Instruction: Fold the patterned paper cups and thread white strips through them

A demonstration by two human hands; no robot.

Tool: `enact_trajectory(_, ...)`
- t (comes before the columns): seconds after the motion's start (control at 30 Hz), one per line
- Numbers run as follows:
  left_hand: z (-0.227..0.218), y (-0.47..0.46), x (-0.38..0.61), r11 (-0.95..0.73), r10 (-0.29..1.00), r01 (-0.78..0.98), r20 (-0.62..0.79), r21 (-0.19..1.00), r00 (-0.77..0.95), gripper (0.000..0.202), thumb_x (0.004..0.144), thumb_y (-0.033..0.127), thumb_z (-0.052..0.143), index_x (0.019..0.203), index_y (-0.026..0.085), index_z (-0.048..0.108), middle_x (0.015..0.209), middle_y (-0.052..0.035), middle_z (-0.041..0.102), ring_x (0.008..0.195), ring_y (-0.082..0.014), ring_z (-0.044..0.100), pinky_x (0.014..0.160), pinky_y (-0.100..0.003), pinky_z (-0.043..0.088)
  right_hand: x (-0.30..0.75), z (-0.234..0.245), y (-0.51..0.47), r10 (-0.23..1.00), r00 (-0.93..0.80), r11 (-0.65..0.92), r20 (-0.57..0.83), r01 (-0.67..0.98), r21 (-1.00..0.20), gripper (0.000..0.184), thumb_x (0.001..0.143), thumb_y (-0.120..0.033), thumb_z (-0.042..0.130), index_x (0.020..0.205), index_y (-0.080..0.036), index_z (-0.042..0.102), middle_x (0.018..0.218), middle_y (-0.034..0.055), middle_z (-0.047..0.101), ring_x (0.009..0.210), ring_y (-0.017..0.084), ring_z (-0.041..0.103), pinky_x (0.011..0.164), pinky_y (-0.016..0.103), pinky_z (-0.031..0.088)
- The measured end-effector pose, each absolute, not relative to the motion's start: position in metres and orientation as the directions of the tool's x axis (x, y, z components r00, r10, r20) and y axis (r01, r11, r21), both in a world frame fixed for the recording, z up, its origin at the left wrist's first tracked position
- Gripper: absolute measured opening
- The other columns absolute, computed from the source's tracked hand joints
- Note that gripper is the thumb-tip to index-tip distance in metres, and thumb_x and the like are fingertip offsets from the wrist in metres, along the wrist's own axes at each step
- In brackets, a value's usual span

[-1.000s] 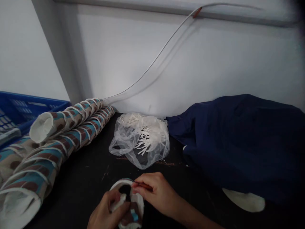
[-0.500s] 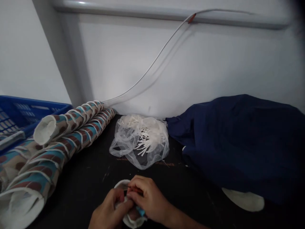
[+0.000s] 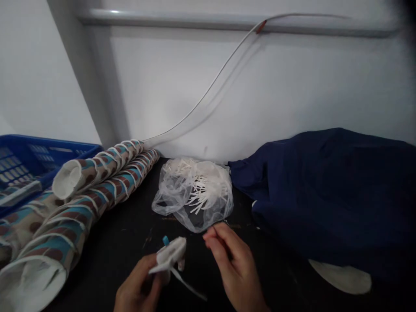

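Note:
My left hand (image 3: 139, 281) grips a small cloth piece (image 3: 172, 255) with a white fleecy face, near the bottom of the view. A small blue tab (image 3: 166, 240) sticks up from its edge. From it, a narrow white strip (image 3: 188, 285) hangs toward the lower right. My right hand (image 3: 232, 264) is apart from the cloth, to its right, with thumb and forefinger pinched together. Whatever may lie between those fingertips is too small to make out. Just beyond them lies a clear plastic bag (image 3: 169, 206) holding many white strips (image 3: 199, 195).
Long stacks of nested dotted cloth pieces (image 3: 94, 197), white-edged, lie at left beside a blue crate (image 3: 48, 173). Dark blue fabric (image 3: 325, 195) is heaped at right, a pale rounded piece (image 3: 344, 275) below it. A white wire (image 3: 216, 76) crosses the wall (image 3: 156, 78).
My hands were together over the cloth piece and have separated. The right hand moved up and right; the left turned the cloth, so its white face and strip show.

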State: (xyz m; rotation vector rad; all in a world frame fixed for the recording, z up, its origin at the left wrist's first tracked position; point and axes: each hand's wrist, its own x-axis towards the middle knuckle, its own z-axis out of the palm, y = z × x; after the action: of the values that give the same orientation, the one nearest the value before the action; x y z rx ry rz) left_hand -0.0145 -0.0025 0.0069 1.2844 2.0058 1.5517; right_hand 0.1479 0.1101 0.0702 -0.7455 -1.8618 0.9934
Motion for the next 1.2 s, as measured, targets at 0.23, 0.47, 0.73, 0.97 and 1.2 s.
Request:
enact_trajectory(0.23,0.020,0.015,-0.016,0.183,0.786,-0.383,-0.369,0.906,-0.496,0.039,0.073,0.042,0.077,0.098,0.014,0.068,0.058,0.0044,0.062,0.047,-0.0097,0.047,0.041,-0.019,0.039,0.132,0.006,0.084,0.692,-0.639,0.577,0.335,0.210,-0.790,0.028,0.093,-0.030,0.048,0.081,-0.021,0.071,0.070,0.0043,0.066,0.060,0.016,0.061,0.055,0.024,0.044)
enact_trajectory(0.47,0.022,0.015,0.001,0.092,0.748,-0.692,-0.509,0.716,-0.426,0.056,0.063,0.026,0.087,0.113,0.016,0.065,0.093,-0.0050,0.077,0.080,-0.0209,0.072,0.069,-0.029,0.058,0.123,0.026,0.097,0.703,-0.610,0.411,0.364,-0.069,-0.909,0.025,0.091,-0.020,0.057,0.110,-0.024,0.073,0.099,0.0080,0.064,0.090,0.020,0.065,0.075,0.027,0.053)
enact_trajectory(0.73,0.012,0.017,0.009,0.058,0.729,-0.757,-0.545,0.651,-0.414,0.063,0.060,0.020,0.089,0.117,0.012,0.064,0.097,-0.0105,0.079,0.090,-0.0291,0.075,0.075,-0.035,0.062,0.125,0.014,0.090,0.831,-0.475,0.344,0.290,0.029,-0.938,0.011,0.086,-0.018,0.059,0.086,-0.018,0.070,0.082,0.0060,0.067,0.076,0.019,0.064,0.065,0.026,0.050)
enact_trajectory(0.97,0.001,0.013,0.016,0.077,0.726,-0.669,-0.501,0.739,-0.471,0.060,0.056,0.032,0.093,0.106,0.012,0.068,0.093,-0.0083,0.080,0.083,-0.0251,0.075,0.071,-0.031,0.062,0.118,0.013,0.101,0.813,-0.582,0.072,0.021,0.065,-0.995,0.019,0.083,-0.023,0.061,0.067,-0.015,0.069,0.076,0.0028,0.064,0.070,0.016,0.057,0.060,0.022,0.042)
enact_trajectory(1.2,0.003,0.008,0.014,0.075,0.711,-0.599,-0.464,0.797,-0.528,0.065,0.057,0.036,0.092,0.111,0.015,0.063,0.100,-0.0070,0.079,0.089,-0.0258,0.074,0.072,-0.030,0.063,0.114,0.018,0.102,0.805,-0.573,-0.067,-0.152,0.166,-0.984,0.013,0.076,-0.015,0.060,0.064,-0.013,0.067,0.065,-0.0005,0.059,0.061,0.014,0.053,0.055,0.022,0.037)
